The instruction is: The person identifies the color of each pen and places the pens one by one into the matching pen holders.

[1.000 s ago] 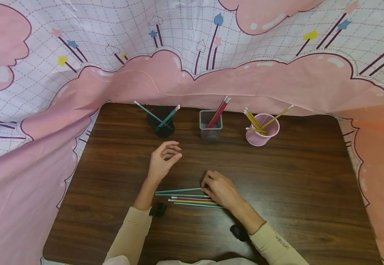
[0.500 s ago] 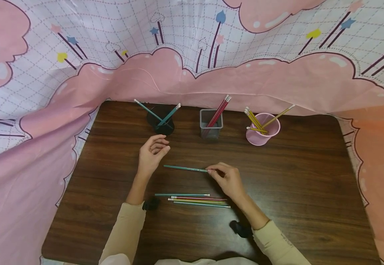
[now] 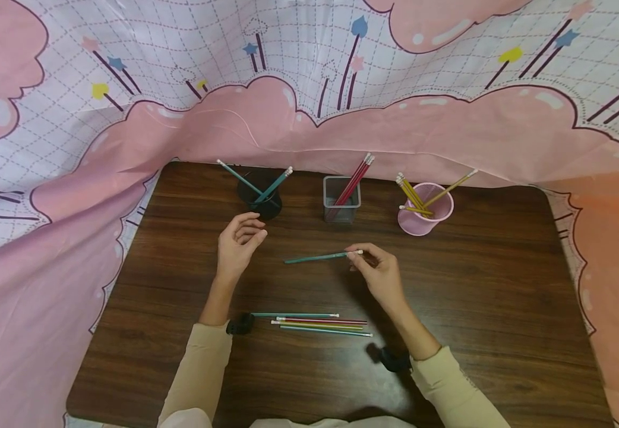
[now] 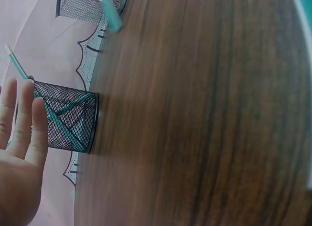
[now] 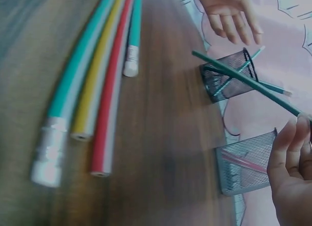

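Note:
A green pencil (image 3: 317,258) is pinched near its eraser end by my right hand (image 3: 383,276), raised over the middle of the table. In the right wrist view the same green pencil (image 5: 243,80) slants across the cups behind it. My left hand (image 3: 236,246) hovers with loosely bent fingers, holding nothing, just in front of the black mesh cup (image 3: 267,205), which has green pencils in it. Several pencils lie side by side near the front: green (image 3: 293,314), red (image 3: 331,321), yellow (image 3: 315,325) and another green one (image 3: 325,331).
A grey square mesh holder (image 3: 340,215) with red pencils stands at the back middle. To its right is a pink cup (image 3: 416,224) with yellow pencils. A patterned curtain (image 3: 341,139) hangs behind the dark wooden table (image 3: 502,285).
My right hand picked up a green pencil from the pile, then carried it forward and slightly right. My left hand drew back leftward and a little forward, toward the black cup.

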